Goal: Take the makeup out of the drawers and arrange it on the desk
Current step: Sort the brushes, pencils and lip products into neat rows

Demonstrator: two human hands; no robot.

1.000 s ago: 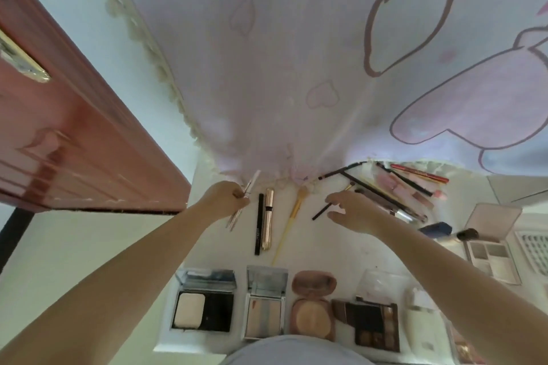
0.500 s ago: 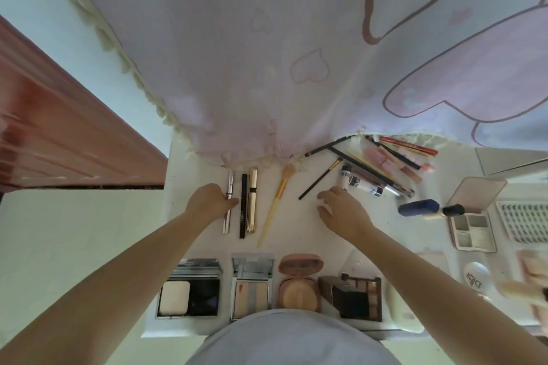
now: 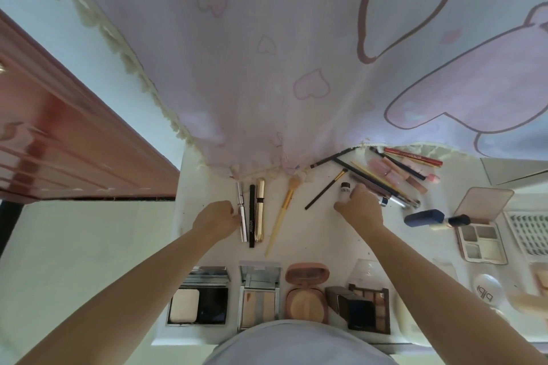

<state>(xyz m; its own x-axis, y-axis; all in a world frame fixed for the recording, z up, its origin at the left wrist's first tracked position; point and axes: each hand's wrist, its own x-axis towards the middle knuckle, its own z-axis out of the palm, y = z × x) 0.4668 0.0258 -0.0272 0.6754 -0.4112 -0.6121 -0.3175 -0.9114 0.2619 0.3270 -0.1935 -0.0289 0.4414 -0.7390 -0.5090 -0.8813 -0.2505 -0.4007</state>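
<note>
White desk fills the lower centre of the frame, a pink curtain with hearts draped over its far edge. Left hand, fingers curled, touches the silver tube lying beside a black pen and a gold mascara. Right hand curls round a small white bottle, centre right. Gold-handled brush lies between the hands. Open compacts line the bottom edge; pencils pile at upper right.
</note>
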